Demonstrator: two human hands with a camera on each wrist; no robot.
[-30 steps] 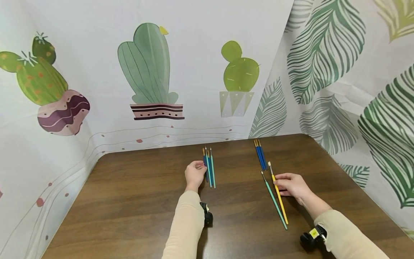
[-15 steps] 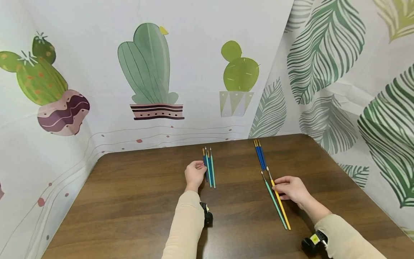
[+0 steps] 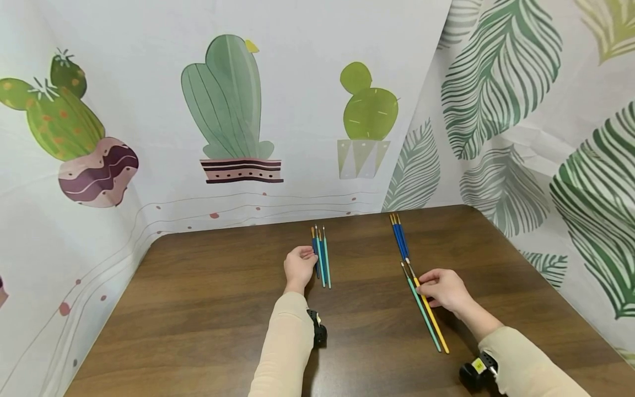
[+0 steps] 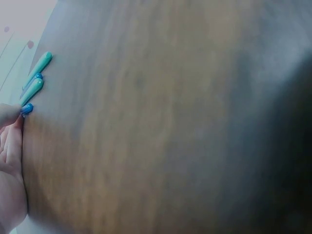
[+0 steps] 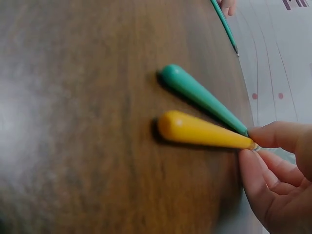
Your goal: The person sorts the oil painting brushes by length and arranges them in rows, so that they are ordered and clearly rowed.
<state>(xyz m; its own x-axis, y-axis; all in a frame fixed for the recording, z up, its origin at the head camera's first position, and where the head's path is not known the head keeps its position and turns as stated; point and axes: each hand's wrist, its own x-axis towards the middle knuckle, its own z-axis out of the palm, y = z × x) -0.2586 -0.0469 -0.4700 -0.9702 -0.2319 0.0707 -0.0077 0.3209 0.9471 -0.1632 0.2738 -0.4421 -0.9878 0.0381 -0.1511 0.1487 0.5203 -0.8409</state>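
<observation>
In the head view, my right hand (image 3: 443,289) pinches a yellow-handled paintbrush (image 3: 437,329) between thumb and fingers. It lies close beside a teal paintbrush (image 3: 425,313), bristles pointing away from me. The right wrist view shows the rounded ends of the yellow and teal handles, slightly apart. Farther left, my left hand (image 3: 299,268) rests on the table at the side of a small group of teal and blue paintbrushes (image 3: 326,264). Its thumb and fingers hold the leftmost blue paintbrush (image 4: 27,109), whose handle end pokes out in the left wrist view.
Several blue paintbrushes (image 3: 399,237) lie together near the table's far edge, just beyond the yellow brush's tip. The brown wooden table (image 3: 198,314) meets a cloth printed with cacti and leaves (image 3: 307,110) at its back and sides.
My right hand has drawn the yellow paintbrush toward me, its bristle end swinging left, so it sits nearer the teal one. The left hand has stayed in place.
</observation>
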